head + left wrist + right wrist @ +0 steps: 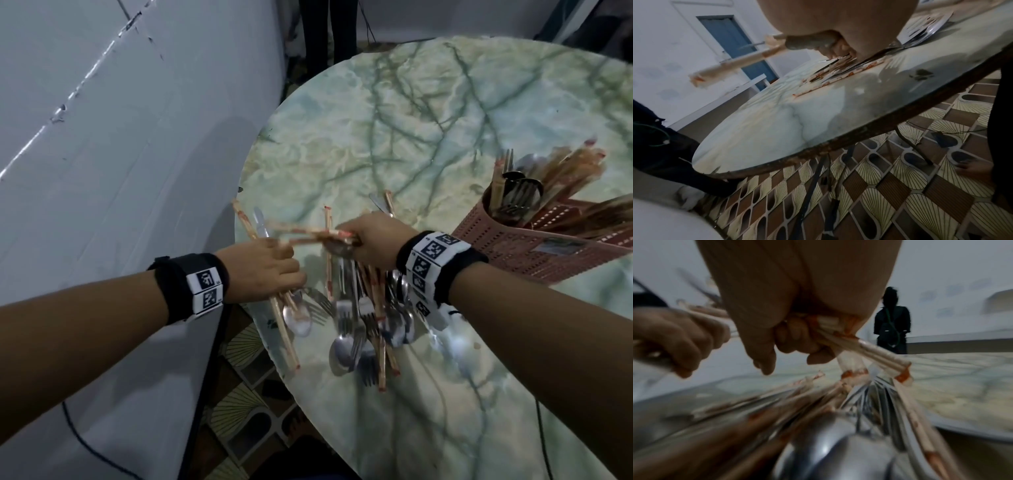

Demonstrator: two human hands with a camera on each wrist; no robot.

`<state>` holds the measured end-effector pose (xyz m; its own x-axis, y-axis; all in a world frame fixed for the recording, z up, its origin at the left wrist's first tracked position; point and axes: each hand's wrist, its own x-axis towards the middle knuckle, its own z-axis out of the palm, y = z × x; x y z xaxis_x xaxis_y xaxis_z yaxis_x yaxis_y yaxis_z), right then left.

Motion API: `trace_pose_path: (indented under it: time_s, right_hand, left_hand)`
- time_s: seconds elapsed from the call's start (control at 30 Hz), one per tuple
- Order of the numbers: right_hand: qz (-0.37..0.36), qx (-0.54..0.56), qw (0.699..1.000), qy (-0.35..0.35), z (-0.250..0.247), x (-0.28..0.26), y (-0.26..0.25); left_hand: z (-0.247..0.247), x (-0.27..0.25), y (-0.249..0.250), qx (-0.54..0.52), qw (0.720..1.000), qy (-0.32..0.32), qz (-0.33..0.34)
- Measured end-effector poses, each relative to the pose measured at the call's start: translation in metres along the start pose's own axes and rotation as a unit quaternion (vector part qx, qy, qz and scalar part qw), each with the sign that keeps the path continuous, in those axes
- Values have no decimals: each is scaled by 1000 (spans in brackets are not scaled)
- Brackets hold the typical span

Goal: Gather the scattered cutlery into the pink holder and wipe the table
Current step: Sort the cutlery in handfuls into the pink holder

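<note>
Both fists full, the left hand [274, 270] gripping chopsticks [282, 318] and the right hand [371, 243] a cutlery bundle [363, 308], she'd best even their ends before tipping them into the pink holder [527, 246] at three o'clock.

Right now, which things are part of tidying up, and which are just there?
Part of the job:
- left hand, gripping chopsticks and a spoon
- right hand, gripping a bundle of chopsticks
- loose forks and spoons on the table
- pink holder, already holding cutlery

Just there:
- patterned floor
- blue door
- person standing behind
</note>
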<state>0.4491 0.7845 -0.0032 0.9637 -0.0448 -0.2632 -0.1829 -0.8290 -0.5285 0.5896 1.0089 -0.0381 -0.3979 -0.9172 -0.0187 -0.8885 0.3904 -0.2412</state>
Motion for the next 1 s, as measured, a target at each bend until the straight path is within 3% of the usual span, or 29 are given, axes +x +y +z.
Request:
trace_pose_path:
  time_s: [0.07, 0.23, 0.53, 0.6, 0.7, 0.87, 1.0]
  right_hand:
    - [9, -65, 994, -84, 11, 4, -2]
    - [14, -91, 985, -144, 15, 7, -10]
    - [25, -151, 976, -155, 7, 10, -4]
    - [5, -158, 980, -123, 8, 9, 1]
    - [-13, -94, 995, -19, -1, 5, 14]
    - [-17, -64, 989, 133, -28, 0, 17]
    - [36, 11, 985, 169, -35, -8, 9]
  left_hand:
    - [1, -8, 5, 20, 1000, -6, 16]
    - [5, -15, 20, 5, 999, -33, 2]
    - [3, -1, 19, -29, 999, -24, 15]
    - [5, -2, 17, -35, 999, -27, 16]
    - [6, -5, 12, -27, 999, -26, 3]
    - [2, 3, -3, -40, 998, -26, -42]
    - [7, 31, -13, -29, 998, -12, -55]
